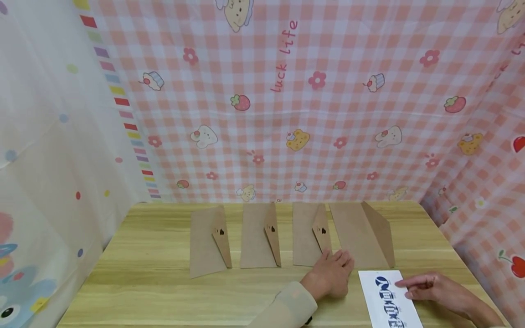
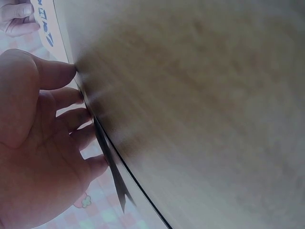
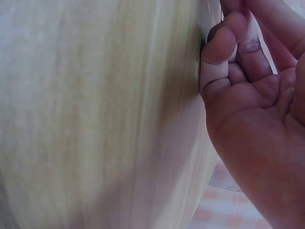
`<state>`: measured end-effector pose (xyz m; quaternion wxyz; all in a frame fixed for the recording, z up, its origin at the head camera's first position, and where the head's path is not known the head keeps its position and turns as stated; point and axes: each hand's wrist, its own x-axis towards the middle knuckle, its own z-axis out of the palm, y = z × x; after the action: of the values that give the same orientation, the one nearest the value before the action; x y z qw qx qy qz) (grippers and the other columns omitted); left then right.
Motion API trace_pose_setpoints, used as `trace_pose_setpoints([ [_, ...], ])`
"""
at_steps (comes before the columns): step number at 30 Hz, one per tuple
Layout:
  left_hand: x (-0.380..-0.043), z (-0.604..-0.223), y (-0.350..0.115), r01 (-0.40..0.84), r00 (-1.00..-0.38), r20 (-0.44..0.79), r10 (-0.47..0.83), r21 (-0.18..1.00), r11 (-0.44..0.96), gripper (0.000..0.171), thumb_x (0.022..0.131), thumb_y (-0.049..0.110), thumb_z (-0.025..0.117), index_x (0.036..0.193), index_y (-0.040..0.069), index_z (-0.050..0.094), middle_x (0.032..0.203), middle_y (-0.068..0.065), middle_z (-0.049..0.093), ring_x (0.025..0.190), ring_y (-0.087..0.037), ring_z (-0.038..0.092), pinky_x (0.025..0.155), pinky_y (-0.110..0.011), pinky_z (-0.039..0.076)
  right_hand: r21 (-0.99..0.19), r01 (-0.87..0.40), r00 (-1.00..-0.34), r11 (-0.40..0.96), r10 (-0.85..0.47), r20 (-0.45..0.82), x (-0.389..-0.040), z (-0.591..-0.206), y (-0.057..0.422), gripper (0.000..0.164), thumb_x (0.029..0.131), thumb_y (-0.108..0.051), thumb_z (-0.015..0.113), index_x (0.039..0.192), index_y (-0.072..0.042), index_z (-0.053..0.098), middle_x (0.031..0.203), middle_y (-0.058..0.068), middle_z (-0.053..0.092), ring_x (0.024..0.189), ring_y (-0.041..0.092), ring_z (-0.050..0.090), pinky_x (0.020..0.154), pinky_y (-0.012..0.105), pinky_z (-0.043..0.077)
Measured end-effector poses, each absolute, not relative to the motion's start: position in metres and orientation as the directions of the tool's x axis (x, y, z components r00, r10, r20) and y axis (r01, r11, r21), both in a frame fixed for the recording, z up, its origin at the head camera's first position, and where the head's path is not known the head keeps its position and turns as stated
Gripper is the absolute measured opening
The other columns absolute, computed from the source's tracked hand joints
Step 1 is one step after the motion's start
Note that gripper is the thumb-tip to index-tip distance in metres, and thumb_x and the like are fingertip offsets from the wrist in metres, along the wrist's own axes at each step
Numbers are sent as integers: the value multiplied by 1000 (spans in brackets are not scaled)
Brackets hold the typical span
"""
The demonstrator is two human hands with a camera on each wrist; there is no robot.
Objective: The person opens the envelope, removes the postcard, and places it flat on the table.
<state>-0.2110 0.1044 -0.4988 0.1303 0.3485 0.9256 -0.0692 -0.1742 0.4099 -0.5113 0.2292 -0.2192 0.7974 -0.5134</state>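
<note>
My left hand [image 1: 331, 275] lies palm down with straight fingers, over the lower corner of the third brown envelope [image 1: 305, 237]. Its fingertips reach toward the fourth envelope [image 1: 352, 237], whose pointed flap is spread out to the right. In the left wrist view the fingertips [image 2: 76, 71] are at the tabletop, beside a raised dark paper edge [image 2: 112, 167]. At the front right, my right hand [image 1: 440, 291] holds a white card [image 1: 369, 284] with dark blue print by its right edge, index finger over its face. Curled fingers fill the right wrist view, which hides the card.
To the left lie two more brown envelopes, the first [image 1: 203, 243] and second [image 1: 254, 237], flaps folded over and marked with a small dark print. The wooden table [image 1: 143, 282] ends at a pink checked cloth [image 1: 262, 118] behind and to the right.
</note>
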Motion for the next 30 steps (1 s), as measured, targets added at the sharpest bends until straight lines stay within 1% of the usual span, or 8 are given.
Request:
trace_pose_setpoints([
  [3, -211, -499, 104, 664, -723, -289, 627, -38, 747, 60, 101, 42, 43, 157, 36, 23, 163, 20, 13, 149, 0, 12, 122, -31, 14, -923, -118, -796, 367, -591, -133, -174, -512, 410, 27, 96, 1, 59, 121, 4, 68, 118, -15, 70, 106, -7, 58, 82, 12, 48],
  [11, -211, -500, 105, 667, -722, -282, 632, -41, 744, 60, 100, 42, 43, 157, 36, 23, 163, 20, 14, 149, -1, 12, 121, -31, 15, -912, -135, -802, 388, -584, -130, -174, -511, 412, 27, 95, 1, 60, 121, 0, 70, 121, -22, 65, 110, -12, 53, 82, 10, 46],
  [20, -211, -498, 106, 668, -717, -296, 631, -30, 744, 61, 100, 42, 45, 157, 36, 23, 163, 19, 13, 149, -1, 12, 122, -31, 14, -915, -136, -797, 380, -591, -126, -175, -511, 412, 28, 95, 2, 60, 121, 1, 70, 121, -21, 66, 110, -12, 54, 83, 9, 45],
  [26, -211, -498, 104, 668, -717, -298, 630, -36, 744, 61, 101, 43, 44, 157, 36, 22, 163, 19, 12, 149, 0, 12, 122, -31, 14, -907, -170, -805, 386, -586, -98, -174, -514, 412, 29, 95, 3, 60, 121, 1, 70, 122, -22, 64, 111, -13, 52, 83, 8, 44],
  [30, -212, -499, 104, 670, -717, -296, 631, -40, 742, 60, 101, 43, 43, 157, 36, 23, 163, 19, 12, 149, -1, 12, 122, -31, 14, -897, -173, -815, 407, -570, -101, -174, -515, 410, 28, 95, 2, 60, 122, 1, 69, 122, -24, 63, 111, -13, 52, 83, 8, 44],
])
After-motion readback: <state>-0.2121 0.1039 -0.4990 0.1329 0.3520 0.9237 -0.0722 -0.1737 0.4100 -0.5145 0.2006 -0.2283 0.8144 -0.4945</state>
